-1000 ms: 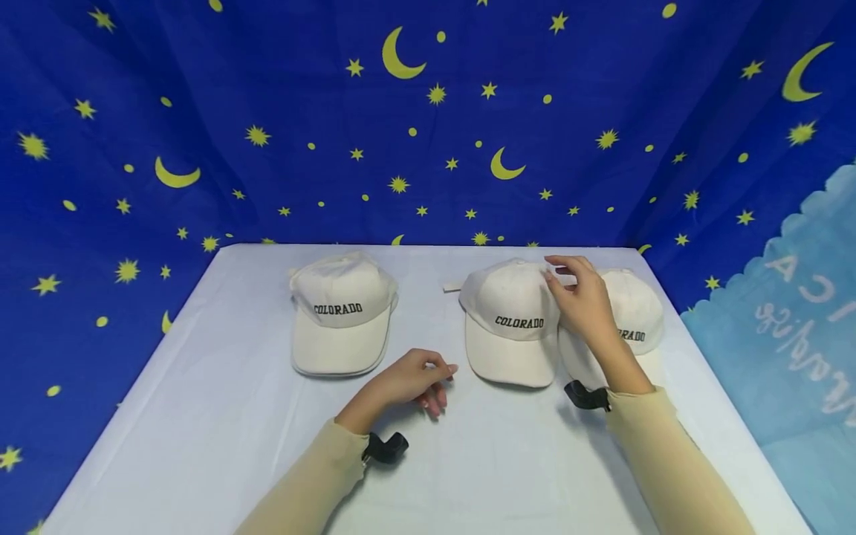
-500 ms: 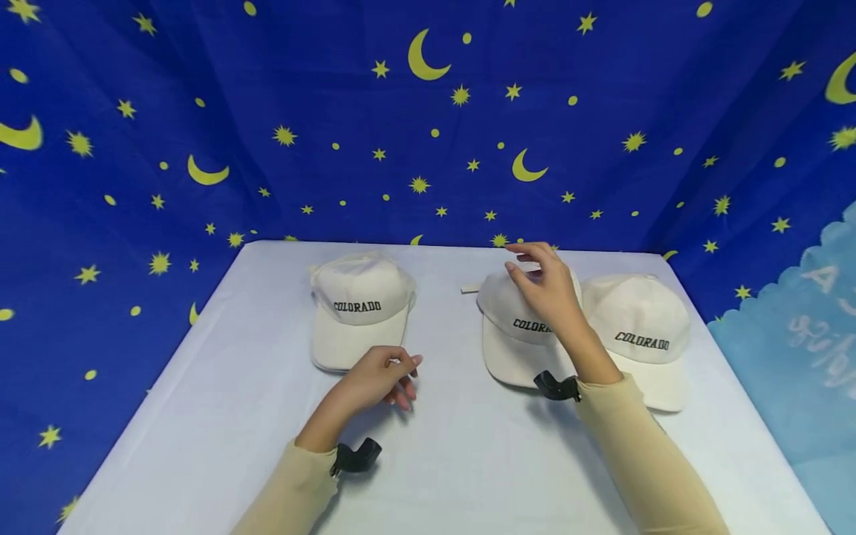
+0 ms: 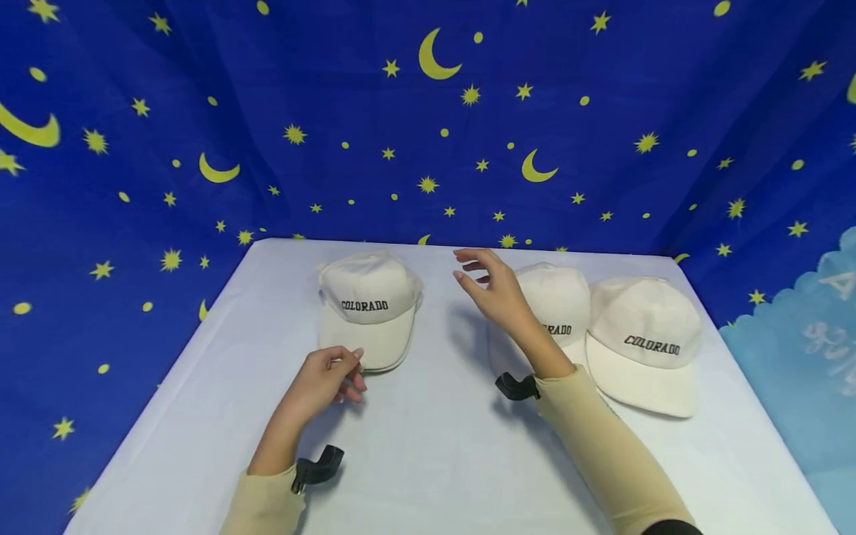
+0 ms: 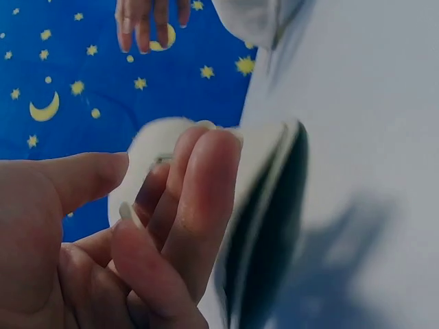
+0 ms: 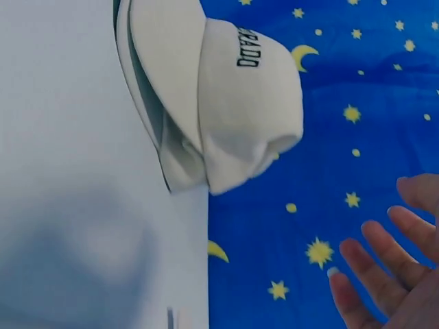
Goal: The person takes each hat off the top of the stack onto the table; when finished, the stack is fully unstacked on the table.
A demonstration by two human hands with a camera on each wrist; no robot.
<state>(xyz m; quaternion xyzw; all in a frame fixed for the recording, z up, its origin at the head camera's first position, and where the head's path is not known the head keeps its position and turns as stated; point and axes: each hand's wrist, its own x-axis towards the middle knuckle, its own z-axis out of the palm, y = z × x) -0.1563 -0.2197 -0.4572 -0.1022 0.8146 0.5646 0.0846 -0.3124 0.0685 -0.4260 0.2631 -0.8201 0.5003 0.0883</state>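
The left cap (image 3: 369,279) is cream with COLORADO across its front. In the right wrist view a second brim (image 5: 140,113) shows beneath its top brim. My left hand (image 3: 324,383), fingers loosely bent and holding nothing, overlaps this cap's brim in the head view. To the right, my right hand (image 3: 498,293) hovers above the table with its fingers spread and nothing in them. Its wrist and forearm cover part of the middle COLORADO cap (image 3: 555,293). Beside that one lies the right cap (image 3: 645,316), its brim toward me.
A white cloth covers the table (image 3: 414,461). Blue fabric (image 3: 374,96) with yellow moons and stars hangs behind and at the sides. On the far right is a light blue panel (image 3: 796,327) with white lettering. Both wrists carry a black camera mount (image 3: 321,467).
Both hands have moved left: the right from between the two right-hand caps past the middle one, the left to the left cap's brim. The view has turned slightly; the caps keep their places.
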